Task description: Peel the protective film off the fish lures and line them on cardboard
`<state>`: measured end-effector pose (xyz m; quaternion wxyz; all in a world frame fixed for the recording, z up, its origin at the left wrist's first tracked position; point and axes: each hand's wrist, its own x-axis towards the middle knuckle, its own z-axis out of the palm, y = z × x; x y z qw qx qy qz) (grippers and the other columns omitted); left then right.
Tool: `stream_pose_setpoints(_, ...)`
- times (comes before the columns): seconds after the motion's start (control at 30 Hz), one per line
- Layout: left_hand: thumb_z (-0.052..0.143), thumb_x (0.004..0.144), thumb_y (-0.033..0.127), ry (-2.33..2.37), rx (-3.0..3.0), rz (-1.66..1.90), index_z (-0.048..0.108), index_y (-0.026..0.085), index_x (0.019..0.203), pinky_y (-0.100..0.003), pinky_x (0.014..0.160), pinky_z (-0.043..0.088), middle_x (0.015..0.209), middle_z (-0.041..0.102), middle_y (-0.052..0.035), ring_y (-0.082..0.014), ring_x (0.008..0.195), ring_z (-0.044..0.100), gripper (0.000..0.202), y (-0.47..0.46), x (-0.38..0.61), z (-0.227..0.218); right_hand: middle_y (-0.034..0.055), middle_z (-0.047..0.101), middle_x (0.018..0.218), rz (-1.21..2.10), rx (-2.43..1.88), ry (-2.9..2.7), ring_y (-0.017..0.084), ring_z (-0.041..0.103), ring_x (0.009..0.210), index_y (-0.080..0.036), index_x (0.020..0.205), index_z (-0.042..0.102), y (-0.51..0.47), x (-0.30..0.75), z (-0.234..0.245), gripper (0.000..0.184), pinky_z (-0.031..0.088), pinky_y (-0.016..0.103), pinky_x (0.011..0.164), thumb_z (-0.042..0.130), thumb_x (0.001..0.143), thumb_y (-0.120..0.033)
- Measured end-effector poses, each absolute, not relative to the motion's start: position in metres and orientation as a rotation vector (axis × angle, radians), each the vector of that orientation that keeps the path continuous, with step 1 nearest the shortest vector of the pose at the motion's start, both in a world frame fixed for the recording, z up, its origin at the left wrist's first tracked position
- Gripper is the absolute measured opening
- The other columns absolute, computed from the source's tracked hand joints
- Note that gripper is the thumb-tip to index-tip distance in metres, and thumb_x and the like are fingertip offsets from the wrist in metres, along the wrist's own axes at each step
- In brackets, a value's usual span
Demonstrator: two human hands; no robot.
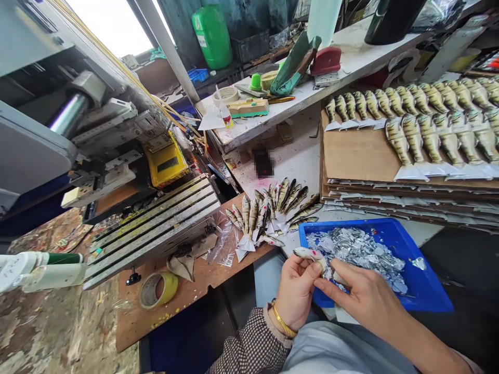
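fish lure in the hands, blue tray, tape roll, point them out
fish lure (pixel 307 253): head view, pale body
blue tray (pixel 424 291): head view, bare near corner
tape roll (pixel 171 287): head view, yellow outer side

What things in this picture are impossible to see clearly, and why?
Head view: rear of the pale fish-shaped plastic lure, hidden by fingers of the left hand and right hand.
Head view: small dark object on the white bench, blurred.
Head view: rows of striped green fish lures on brown cardboard, cut by the right edge.
Head view: label on the green plastic canister, too small.
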<state>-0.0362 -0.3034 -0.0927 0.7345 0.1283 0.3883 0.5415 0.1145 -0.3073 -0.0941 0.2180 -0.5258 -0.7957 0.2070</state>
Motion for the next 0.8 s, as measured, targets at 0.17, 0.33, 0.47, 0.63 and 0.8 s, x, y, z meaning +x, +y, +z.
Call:
stream_pose_setpoints(0.17,0.091,0.068,0.034,0.836,0.290,1.183,0.075,0.014,0.090,-0.023,0.075,0.046,0.082,0.068,-0.0027,-0.0100,0.071,0.055,0.034,-0.304,-0.037,-0.093,-0.0067,0.042,0.058,0.495,-1.398,-2.244,0.012,0.042,0.049,-0.024,0.072,0.038,-0.305,0.115,-0.093,0.049,0.027,0.027,0.051,0.046,0.104,-0.060)
stream_pose_setpoints(0.33,0.091,0.069,0.034,0.829,0.277,1.178,0.073,0.014,0.090,-0.023,0.076,0.047,0.079,0.066,-0.0012,-0.0098,0.072,0.055,0.034,-0.303,-0.038,-0.094,-0.0072,0.040,0.056,0.441,-1.361,-2.226,0.010,0.041,0.046,-0.023,0.069,0.038,-0.305,0.114,-0.095,0.052,0.027,0.026,0.049,0.044,0.105,-0.060)
stream_pose_setpoints(0.47,0.090,0.070,0.033,0.828,0.259,1.178,0.073,0.014,0.095,-0.023,0.076,0.047,0.083,0.067,-0.0022,-0.0102,0.074,0.056,0.035,-0.302,-0.036,-0.094,-0.0075,0.038,0.056,0.404,-1.361,-2.190,0.010,0.039,0.045,-0.023,0.067,0.036,-0.308,0.116,-0.098,0.053,0.027,0.027,0.047,0.045,0.105,-0.060)
stream_pose_setpoints(0.63,0.088,0.073,0.032,0.795,0.241,1.204,0.072,0.015,0.097,-0.024,0.076,0.048,0.087,0.068,-0.0037,-0.0114,0.076,0.059,0.034,-0.299,-0.035,-0.094,-0.0039,0.054,0.069,0.324,-1.357,-2.080,0.012,0.055,0.056,-0.021,0.086,0.054,-0.308,0.122,-0.092,0.041,0.039,0.025,0.053,0.052,0.103,-0.058)
stream_pose_setpoints(0.8,0.088,0.074,0.029,0.823,0.243,1.183,0.071,0.015,0.097,-0.021,0.070,0.047,0.083,0.065,-0.0015,-0.0088,0.071,0.057,0.032,-0.297,-0.033,-0.092,0.0067,0.066,0.106,0.321,-1.228,-1.994,0.019,0.065,0.097,-0.020,0.111,0.058,-0.305,0.116,-0.079,0.013,0.050,0.029,0.088,0.058,0.103,-0.031)
